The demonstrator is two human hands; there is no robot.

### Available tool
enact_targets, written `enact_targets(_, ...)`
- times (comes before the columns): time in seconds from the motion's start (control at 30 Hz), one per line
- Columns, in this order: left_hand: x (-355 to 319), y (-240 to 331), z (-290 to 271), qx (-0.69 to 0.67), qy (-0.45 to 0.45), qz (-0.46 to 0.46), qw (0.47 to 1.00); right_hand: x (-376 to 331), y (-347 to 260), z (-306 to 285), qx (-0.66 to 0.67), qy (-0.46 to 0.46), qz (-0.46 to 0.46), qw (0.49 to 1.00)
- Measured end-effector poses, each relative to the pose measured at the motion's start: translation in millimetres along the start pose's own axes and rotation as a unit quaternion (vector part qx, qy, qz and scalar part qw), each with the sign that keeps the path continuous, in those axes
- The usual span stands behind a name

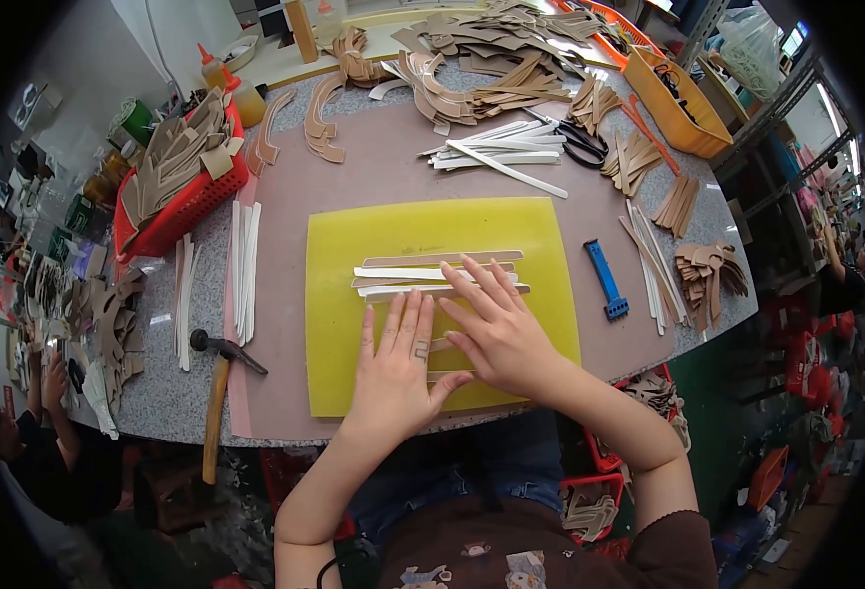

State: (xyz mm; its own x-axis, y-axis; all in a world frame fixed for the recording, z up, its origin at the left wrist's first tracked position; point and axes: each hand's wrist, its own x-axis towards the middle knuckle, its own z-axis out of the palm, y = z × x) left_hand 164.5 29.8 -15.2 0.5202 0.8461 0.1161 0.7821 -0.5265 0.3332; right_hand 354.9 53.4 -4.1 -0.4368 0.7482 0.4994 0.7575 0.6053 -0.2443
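A yellow cutting mat (pixel 354 245) lies on the brown table cover in front of me. Several long tan and white strips (pixel 422 267) lie side by side across its middle. My left hand (pixel 396 358) rests flat on the mat, fingers together and pointing away, pressing on the strips' near side. My right hand (pixel 496 329) lies flat beside it with fingers spread over the strips' right half. More strips are partly hidden under both palms. Neither hand grips anything.
A hammer (pixel 218 368) lies left of the mat, a blue tool (pixel 606 280) to the right. White strips (pixel 246 270), a red basket (pixel 182 187) of tan pieces, black scissors (pixel 579 145), an orange bin (pixel 682 108) and tan piles surround it. Another person's hand (pixel 54 378) shows at left.
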Motion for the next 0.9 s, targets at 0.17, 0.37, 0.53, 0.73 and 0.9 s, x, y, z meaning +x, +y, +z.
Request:
enact_targets(0.17, -25, 26, 1, 0.03, -0.013, -0.024, 0.999, -8, 24, 3, 0.1, 0.046, 0.052, 0.993)
enact_targets(0.37, 7, 15, 10, 0.021, 0.027, 0.007, 0.999, 16, 31, 11, 0.094, -0.005, 0.079, 0.992)
enact_targets(0.53, -25, 38, 11, -0.003, -0.013, -0.031, 0.999, 18, 37, 9, 0.052, -0.025, 0.021, 0.998)
enact_targets(0.73, -42, 44, 9, 0.002, -0.021, -0.039, 0.999, 18, 37, 15, -0.045, -0.06, -0.045, 0.996)
enact_targets(0.9, -34, 26, 2, 0.021, 0.002, -0.036, 0.999, 18, 27, 10, 0.039, -0.09, 0.001, 0.995)
